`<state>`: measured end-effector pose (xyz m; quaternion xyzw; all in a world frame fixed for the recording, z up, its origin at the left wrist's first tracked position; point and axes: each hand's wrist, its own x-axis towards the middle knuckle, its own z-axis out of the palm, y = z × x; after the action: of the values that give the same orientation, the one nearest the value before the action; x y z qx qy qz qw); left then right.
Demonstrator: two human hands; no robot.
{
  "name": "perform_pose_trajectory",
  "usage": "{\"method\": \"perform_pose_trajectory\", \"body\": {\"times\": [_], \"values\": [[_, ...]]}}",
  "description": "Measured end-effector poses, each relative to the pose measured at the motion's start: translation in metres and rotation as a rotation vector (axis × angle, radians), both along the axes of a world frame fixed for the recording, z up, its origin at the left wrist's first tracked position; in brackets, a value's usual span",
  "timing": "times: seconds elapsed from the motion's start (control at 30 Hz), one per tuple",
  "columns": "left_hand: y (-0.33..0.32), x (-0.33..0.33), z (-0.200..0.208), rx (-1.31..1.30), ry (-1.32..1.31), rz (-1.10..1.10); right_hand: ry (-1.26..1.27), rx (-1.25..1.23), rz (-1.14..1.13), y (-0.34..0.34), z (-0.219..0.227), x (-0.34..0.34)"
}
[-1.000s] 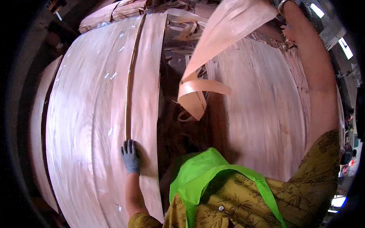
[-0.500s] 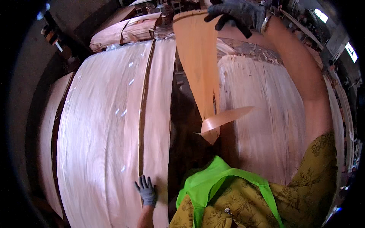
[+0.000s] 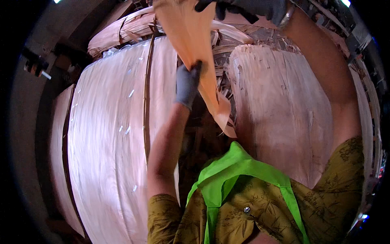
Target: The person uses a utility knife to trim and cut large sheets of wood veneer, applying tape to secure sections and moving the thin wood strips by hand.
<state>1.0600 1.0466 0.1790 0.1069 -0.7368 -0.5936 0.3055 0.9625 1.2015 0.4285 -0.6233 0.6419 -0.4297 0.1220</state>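
Note:
A long orange-tan strip of wood veneer (image 3: 189, 30) hangs in front of me, wide at the top and narrowing to a curled, torn lower end. At its upper right edge is my right hand (image 3: 252, 10), in a dark grey glove, pinching the strip while the other fingers stick out. Lower down, my left hand (image 3: 188, 85), also gloved in grey, is closed on the strip's left edge. To the left lies a broad stack of pale veneer sheets (image 3: 109, 110), with a dark gap along its top layer. Another veneer stack (image 3: 280, 105) lies to the right.
Between the stacks runs a dark gap holding torn veneer scraps (image 3: 221, 73). More bundled veneer (image 3: 128, 30) lies beyond the left stack. A narrow stack edge (image 3: 61, 150) shows at far left. My bright green apron (image 3: 239, 162) is close below the strip's lower end.
My left hand has left the left stack, moving up and right to grip the strip's edge. The strip's upper part has shifted up and left with my right hand.

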Motion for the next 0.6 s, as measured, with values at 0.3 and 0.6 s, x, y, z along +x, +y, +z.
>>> {"method": "perform_pose_trajectory", "body": {"times": [0.3, 0.6], "values": [[-0.129, -0.18, 0.136, -0.264, 0.088, -0.087, -0.335, -0.015, -0.903, 0.174, -0.282, -0.22], [-0.231, -0.207, 0.252, -1.2, -0.047, 0.165, -2.069, 0.3, -0.394, 0.145, -0.534, -0.125]]}}
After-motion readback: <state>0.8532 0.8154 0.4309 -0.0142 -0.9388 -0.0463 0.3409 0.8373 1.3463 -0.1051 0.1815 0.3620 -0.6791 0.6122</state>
